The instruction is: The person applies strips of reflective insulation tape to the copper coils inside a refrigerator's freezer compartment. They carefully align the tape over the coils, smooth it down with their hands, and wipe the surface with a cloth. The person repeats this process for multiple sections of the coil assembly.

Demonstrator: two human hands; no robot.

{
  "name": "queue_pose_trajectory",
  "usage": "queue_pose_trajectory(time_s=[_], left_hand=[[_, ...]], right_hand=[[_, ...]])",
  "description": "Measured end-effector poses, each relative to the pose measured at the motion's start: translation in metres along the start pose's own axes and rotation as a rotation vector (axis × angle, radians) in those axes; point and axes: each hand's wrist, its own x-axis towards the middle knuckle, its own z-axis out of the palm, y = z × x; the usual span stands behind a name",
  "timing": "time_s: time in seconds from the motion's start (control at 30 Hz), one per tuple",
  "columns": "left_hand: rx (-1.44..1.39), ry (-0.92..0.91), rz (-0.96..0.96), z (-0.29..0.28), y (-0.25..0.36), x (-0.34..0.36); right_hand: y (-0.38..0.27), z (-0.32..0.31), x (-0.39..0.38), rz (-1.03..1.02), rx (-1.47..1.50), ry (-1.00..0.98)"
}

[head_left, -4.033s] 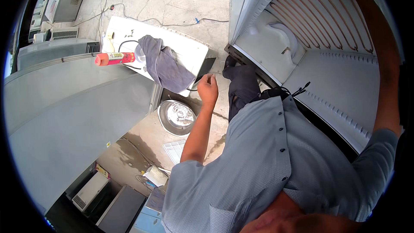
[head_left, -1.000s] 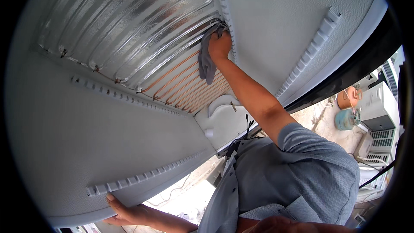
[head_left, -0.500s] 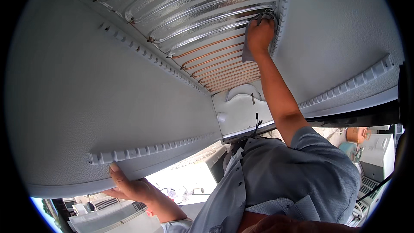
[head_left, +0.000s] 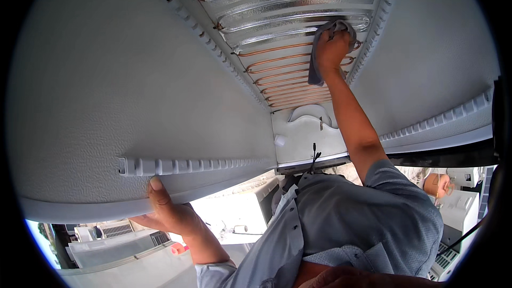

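My right hand (head_left: 335,49) is closed round a crumpled grey cloth (head_left: 315,69), pressed against the back wall inside a white refrigerator cabinet. Silvery foil (head_left: 288,0) covers the upper tubes of that wall. Below it, bare copper tubes (head_left: 280,68) run sideways, and the cloth hangs partly over them. At the lower left, my left hand (head_left: 173,217) grips the cabinet's front edge (head_left: 98,212). Its thumb lies on the inner side, just under a ribbed white rail (head_left: 165,167); the other fingers pass behind the edge and are partly hidden.
Another ribbed rail (head_left: 442,120) lines the right wall. A curved white moulding (head_left: 310,112) and a small white block (head_left: 279,140) sit at the cabinet's bottom end, near a black cable (head_left: 314,152). Outside stand white appliances (head_left: 461,208) and an orange pot (head_left: 438,184).
The cloth has moved leftward from the right-hand rail, baring tube ends there. The view has shifted, and my left hand still grips the edge.
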Motion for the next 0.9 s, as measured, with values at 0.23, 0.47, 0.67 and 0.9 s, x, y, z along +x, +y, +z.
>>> queue_pose_trajectory(time_s=[0.23,0.47,0.67,0.9], left_hand=[[-0.043,-0.083,0.004,-0.014,-0.010,0.001],[-0.044,-0.107,0.084,-0.024,-0.022,-0.003],[-0.035,-0.063,0.048,-0.014,-0.012,0.000],[0.035,0.047,0.001,-0.008,-0.012,-0.004]], right_hand=[[-0.065,0.026,-0.058,-0.510,0.228,-0.528],[-0.124,0.059,-0.073,-0.926,0.177,-0.638],[-0.147,0.059,-0.070,-1.223,0.008,-0.748],[-0.159,0.062,-0.060,-1.408,-0.161,-0.836]])
